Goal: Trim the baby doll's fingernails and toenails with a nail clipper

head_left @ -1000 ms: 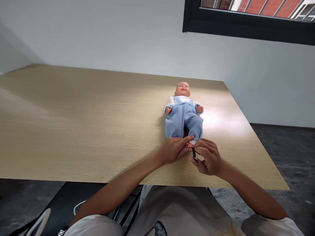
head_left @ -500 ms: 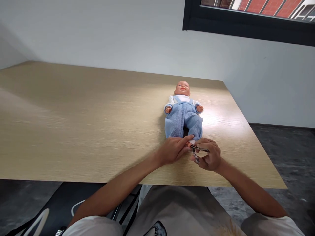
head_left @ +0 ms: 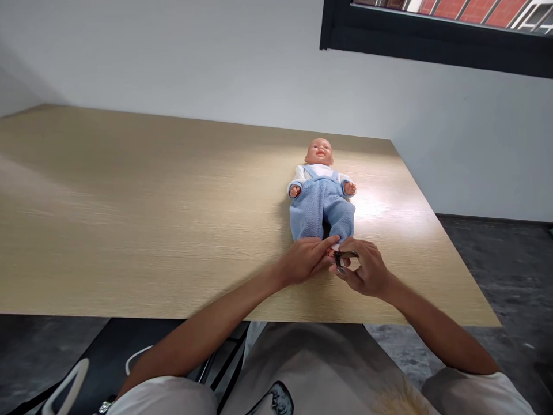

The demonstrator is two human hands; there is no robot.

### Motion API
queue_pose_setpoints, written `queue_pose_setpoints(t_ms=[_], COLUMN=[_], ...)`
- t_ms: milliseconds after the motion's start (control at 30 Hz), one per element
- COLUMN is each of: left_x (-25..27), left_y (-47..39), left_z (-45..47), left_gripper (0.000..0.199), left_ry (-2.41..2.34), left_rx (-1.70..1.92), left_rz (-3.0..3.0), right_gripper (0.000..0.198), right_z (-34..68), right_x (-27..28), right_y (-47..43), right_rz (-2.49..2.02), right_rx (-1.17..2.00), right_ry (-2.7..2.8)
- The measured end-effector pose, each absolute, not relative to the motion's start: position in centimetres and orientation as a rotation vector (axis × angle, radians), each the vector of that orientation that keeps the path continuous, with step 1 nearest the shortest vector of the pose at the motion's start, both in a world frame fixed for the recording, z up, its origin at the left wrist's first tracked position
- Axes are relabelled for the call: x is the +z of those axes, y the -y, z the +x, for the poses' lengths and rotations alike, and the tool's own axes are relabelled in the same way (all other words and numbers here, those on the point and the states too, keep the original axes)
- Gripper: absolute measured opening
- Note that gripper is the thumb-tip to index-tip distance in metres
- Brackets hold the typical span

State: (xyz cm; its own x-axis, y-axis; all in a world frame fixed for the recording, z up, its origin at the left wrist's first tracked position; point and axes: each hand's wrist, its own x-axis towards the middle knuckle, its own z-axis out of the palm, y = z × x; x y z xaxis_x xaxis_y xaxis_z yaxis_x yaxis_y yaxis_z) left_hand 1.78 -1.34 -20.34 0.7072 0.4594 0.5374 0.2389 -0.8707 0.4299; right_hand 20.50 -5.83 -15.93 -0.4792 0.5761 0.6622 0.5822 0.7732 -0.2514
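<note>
A baby doll [head_left: 320,193] in pale blue fleece overalls and a white top lies on its back, head toward the wall. My left hand [head_left: 303,260] is closed around its foot [head_left: 330,252] at the near end, on the right leg as I see it; most of that foot is hidden by fingers. In my right hand [head_left: 368,268] is a metal nail clipper [head_left: 346,254], gripped between thumb and fingers. The clipper's jaw end is at the toes; I cannot tell whether it touches them. The doll's other foot is out of sight behind my left hand.
The doll rests on a wide light-wood table [head_left: 173,219], near its right edge. Behind it rises a white wall [head_left: 194,57] with a dark window frame [head_left: 389,37]. A black seat [head_left: 116,351] stands below the table's front edge at left.
My right hand's thumb and fingers have come closer together, and the nail clipper's spread arms look less far apart and turned. The left hand keeps its hold on the foot.
</note>
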Motion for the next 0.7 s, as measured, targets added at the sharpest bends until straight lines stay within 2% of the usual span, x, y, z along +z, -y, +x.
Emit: queue_pose_setpoints(t_ms=[467, 700], left_x=[-20.0, -20.4], left_y=[1.3, 1.1], left_z=[2.3, 2.3], left_gripper=[0.043, 0.052], left_ry=[-0.433, -0.43], left_rx=[1.072, 1.115], left_rz=[2.399, 2.413], right_gripper=[0.022, 0.035], right_z=[20.0, 19.5], right_x=[-13.1, -12.1], right_y=[5.4, 5.3], right_rz=[-0.956, -1.153], right_rx=[-0.125, 0.132], right_ry=[2.445, 2.557])
